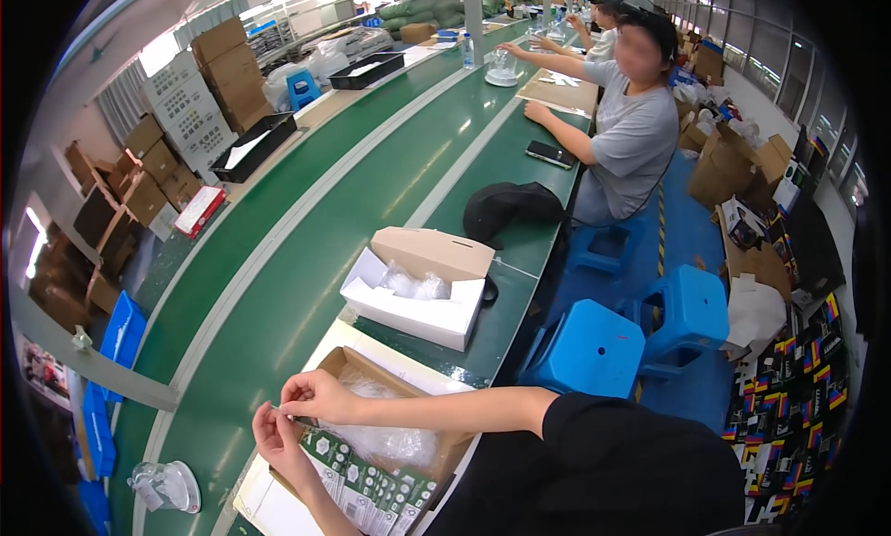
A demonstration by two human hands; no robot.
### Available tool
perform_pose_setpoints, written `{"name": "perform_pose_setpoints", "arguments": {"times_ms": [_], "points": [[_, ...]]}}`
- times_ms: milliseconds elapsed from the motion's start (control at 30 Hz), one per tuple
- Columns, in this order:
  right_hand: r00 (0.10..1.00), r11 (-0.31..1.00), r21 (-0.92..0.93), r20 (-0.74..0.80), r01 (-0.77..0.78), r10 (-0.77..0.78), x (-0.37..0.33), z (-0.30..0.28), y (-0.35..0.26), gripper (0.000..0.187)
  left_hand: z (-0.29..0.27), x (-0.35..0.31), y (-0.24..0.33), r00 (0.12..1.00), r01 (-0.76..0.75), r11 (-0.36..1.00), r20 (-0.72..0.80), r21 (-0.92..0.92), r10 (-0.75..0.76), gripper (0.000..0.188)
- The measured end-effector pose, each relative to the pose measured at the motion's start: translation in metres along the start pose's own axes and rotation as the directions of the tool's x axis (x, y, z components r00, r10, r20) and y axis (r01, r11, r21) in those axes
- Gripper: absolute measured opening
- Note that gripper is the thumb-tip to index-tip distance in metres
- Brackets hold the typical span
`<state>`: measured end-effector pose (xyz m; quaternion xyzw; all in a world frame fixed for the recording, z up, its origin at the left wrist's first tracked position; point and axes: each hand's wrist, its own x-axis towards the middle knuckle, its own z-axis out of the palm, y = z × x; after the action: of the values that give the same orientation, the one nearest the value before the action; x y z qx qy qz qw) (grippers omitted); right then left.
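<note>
Above the left edge of an open brown cardboard box (453, 455), my two hands meet fingertip to fingertip. My right hand (320, 397) pinches with thumb and index finger. My left hand (277, 440) is also closed in a pinch against it. Something small and thin seems to be between the fingers, too small to name. Inside the box lie crumpled clear plastic bags (394, 443) and, nearer to me, several green and white printed packets (371, 488). My right forearm crosses over the box and hides part of it.
Beyond the box stands an open white carton (408, 306) with clear wrapped pieces, then a black bag-like item (513, 209) and a phone (549, 154). A clear item with a white base (170, 487) sits left on the green conveyor. A co-worker (636, 118) sits ahead; blue stools (594, 346) stand right.
</note>
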<state>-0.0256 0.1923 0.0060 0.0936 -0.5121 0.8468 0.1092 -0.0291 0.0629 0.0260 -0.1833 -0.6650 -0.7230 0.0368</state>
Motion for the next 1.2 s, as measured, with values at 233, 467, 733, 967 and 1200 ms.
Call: {"name": "perform_pose_setpoints", "arguments": {"times_ms": [233, 467, 733, 967, 1200], "points": [[0.998, 0.999, -0.027, -0.062, 0.023, -0.024, -0.006, 0.004, -0.008, 0.009, 0.002, -0.001, 0.002, 1.0, 0.001, 0.999, 0.024, -0.053, 0.0, 0.028], [1.0, 1.0, -0.019, -0.018, -0.02, 0.02, -0.011, -0.004, -0.017, 0.008, 0.01, -0.006, 0.001, 0.999, -0.009, 1.0, 0.052, -0.004, 0.01, 0.032], [1.0, 0.972, -0.236, -0.001, -0.015, 0.016, 0.005, -0.001, 0.008, 0.014, -0.012, -0.001, -0.002, 1.0, 0.014, 0.954, 0.007, 0.301, -0.017, 0.035], [0.994, 0.93, -0.351, -0.07, -0.106, 0.087, -0.002, -0.01, -0.022, 0.01, 0.009, 0.006, -0.004, 0.994, -0.095, 0.968, -0.023, 0.232, 0.103, 0.016], [0.986, 0.967, -0.195, -0.05, -0.163, 0.157, -0.015, 0.001, -0.009, 0.008, -0.007, -0.01, 0.003, 0.992, -0.12, 0.971, -0.019, 0.206, 0.126, 0.009]]}}
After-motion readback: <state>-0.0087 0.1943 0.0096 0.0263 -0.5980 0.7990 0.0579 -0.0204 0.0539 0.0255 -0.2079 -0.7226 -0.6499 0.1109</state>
